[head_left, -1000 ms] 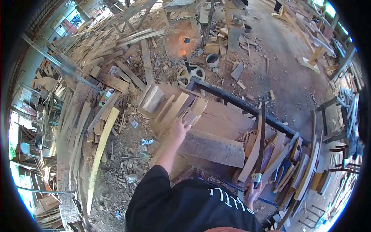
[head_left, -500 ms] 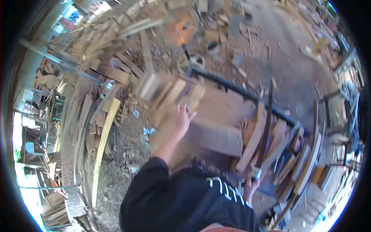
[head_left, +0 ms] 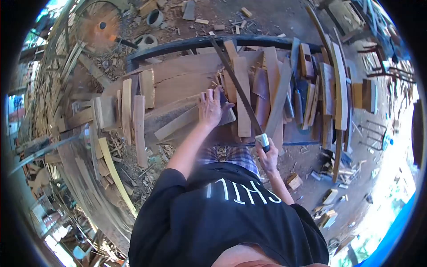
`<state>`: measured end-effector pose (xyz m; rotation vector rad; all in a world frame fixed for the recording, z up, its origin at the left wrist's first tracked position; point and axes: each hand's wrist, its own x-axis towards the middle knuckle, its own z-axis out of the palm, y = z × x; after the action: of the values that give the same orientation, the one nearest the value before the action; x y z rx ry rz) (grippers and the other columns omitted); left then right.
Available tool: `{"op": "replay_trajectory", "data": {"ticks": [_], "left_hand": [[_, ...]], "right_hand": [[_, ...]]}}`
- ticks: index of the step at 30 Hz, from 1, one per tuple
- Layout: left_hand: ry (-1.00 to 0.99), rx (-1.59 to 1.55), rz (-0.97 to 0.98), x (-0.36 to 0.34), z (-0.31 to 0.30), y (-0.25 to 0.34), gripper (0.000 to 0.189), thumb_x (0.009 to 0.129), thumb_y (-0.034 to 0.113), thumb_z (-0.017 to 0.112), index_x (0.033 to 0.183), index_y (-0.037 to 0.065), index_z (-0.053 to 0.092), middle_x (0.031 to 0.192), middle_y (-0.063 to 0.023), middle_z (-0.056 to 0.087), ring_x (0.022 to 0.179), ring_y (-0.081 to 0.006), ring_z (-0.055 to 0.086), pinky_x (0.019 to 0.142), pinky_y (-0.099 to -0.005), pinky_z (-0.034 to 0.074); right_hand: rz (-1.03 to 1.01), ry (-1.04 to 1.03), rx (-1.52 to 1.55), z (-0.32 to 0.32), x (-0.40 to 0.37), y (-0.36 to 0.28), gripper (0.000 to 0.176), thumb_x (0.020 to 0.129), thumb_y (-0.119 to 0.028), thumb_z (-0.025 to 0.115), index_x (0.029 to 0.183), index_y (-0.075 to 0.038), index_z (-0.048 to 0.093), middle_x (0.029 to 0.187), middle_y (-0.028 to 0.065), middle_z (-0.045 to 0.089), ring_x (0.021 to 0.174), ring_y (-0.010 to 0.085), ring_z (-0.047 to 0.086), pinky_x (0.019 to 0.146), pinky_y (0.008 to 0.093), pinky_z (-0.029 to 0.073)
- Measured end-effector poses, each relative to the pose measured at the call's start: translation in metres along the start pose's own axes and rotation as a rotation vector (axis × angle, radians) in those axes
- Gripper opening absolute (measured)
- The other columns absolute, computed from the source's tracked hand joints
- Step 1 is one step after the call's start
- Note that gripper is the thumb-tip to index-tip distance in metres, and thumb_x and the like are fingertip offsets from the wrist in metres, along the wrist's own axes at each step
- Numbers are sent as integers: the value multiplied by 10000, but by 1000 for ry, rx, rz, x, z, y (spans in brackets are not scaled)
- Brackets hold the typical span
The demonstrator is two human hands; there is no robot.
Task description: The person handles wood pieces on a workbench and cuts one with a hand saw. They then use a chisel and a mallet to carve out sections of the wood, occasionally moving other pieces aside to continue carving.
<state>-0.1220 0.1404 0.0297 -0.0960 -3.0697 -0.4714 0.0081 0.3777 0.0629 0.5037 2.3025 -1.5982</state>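
Note:
My left hand [head_left: 211, 107] rests with spread fingers on a short wooden block [head_left: 227, 114] near the middle of the workbench [head_left: 182, 73]. A longer board [head_left: 178, 123] lies just left of that block. To the right, my right hand [head_left: 268, 156] is closed around the handle of a hand saw [head_left: 240, 92]. The saw's long blade points up and to the left, over several wooden pieces lying on the bench. Its toothed edge shows along the blade.
Loose boards [head_left: 126, 107] lie at the bench's left end, and more planks [head_left: 340, 89] stand at its right. A round fan [head_left: 98, 27] is at the upper left. Wood scraps cover the floor, and a chair [head_left: 387, 66] is at the far right.
The view has swung round, and the bench now lies across the middle. My left hand has come down onto the block. The saw in my right hand now shows clearly over the boards.

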Motion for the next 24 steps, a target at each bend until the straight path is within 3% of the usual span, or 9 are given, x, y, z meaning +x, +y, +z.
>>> {"op": "replay_trajectory", "data": {"ticks": [1,2,4,5,6,9,16,22,24], "left_hand": [[-7,20,-25,-2,2,-1,629,868,586,592,1294,125,549,1134,-119,513,1066,-330,480,900,-492,397],[-21,25,-12,-3,6,-6,629,868,586,592,1294,125,549,1134,-119,513,1066,-330,480,900,-492,397],[63,-148,-136,2,14,-16,443,956,506,522,1148,130,656,1100,-117,522,1045,-333,492,899,-488,399],[182,-195,-178,5,20,-18,394,997,438,473,960,109,687,1028,-121,555,996,-340,523,876,-479,406],[167,-187,-165,10,20,-17,394,997,438,473,960,109,687,1028,-121,555,996,-340,523,876,-479,406],[158,-43,-307,25,24,-12,408,988,426,489,812,81,616,882,-126,599,881,-350,565,795,-491,419],[137,57,-307,14,23,-26,454,995,440,466,783,59,592,826,-162,590,820,-375,568,740,-489,423],[179,115,-466,16,32,-44,508,984,494,424,833,71,663,852,-168,631,866,-370,590,767,-487,424],[95,104,-520,17,34,-45,504,969,507,431,849,85,678,863,-161,646,880,-365,601,771,-487,425]], "right_hand": [[-36,11,6,2,-2,2,215,917,-223,680,985,-28,621,659,83,577,610,124,532,579,324,452],[-72,22,13,5,-4,2,215,915,-221,683,992,-33,614,668,94,584,612,139,554,588,332,462],[-55,2,17,8,-7,0,216,916,-221,681,1005,-40,604,688,116,602,620,187,590,599,348,472],[-53,-28,10,10,-9,-1,219,916,-221,679,1017,-47,594,708,139,621,628,236,626,610,365,483],[-40,-20,23,13,-10,-5,219,916,-221,679,1017,-47,594,708,139,621,628,236,626,610,365,483],[-109,-17,12,22,-12,-9,258,906,-236,690,1047,-56,572,763,212,645,751,436,653,630,441,497],[-129,-34,14,35,-10,-19,226,896,-192,689,1016,-50,561,765,236,622,741,436,631,615,462,474],[-227,-93,-24,47,-4,-22,243,882,-181,697,1023,-50,549,847,206,633,763,408,643,623,455,495],[-305,-64,-116,51,-4,-29,258,877,-184,702,1027,-50,540,820,188,625,744,392,643,618,458,500]]}}
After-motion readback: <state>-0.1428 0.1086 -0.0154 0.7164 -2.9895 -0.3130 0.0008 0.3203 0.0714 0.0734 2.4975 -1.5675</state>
